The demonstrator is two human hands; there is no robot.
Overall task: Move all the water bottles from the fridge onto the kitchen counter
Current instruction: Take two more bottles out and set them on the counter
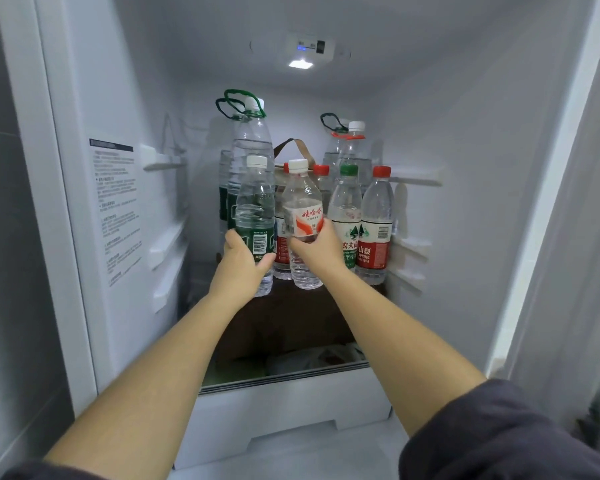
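Note:
Both my arms reach into the open fridge. My left hand point(245, 259) is wrapped around a small white-capped bottle with a green label point(255, 206). My right hand point(317, 245) grips a white-capped bottle with a red and white label point(302, 206). Both bottles look slightly raised above the dark shelf point(291, 317). To the right stand a green-capped bottle point(346, 209) and a red-capped bottle point(376, 220). Behind are more red-capped bottles point(321, 178), partly hidden, and large bottles with green carry handles point(252, 140) and a red-ringed one point(355, 147).
A brown bag handle point(293, 145) shows behind the front row. White fridge walls with shelf rails point(163, 161) close in left and right. A printed label point(116, 209) is on the left wall. A white drawer point(291, 403) sits below the shelf.

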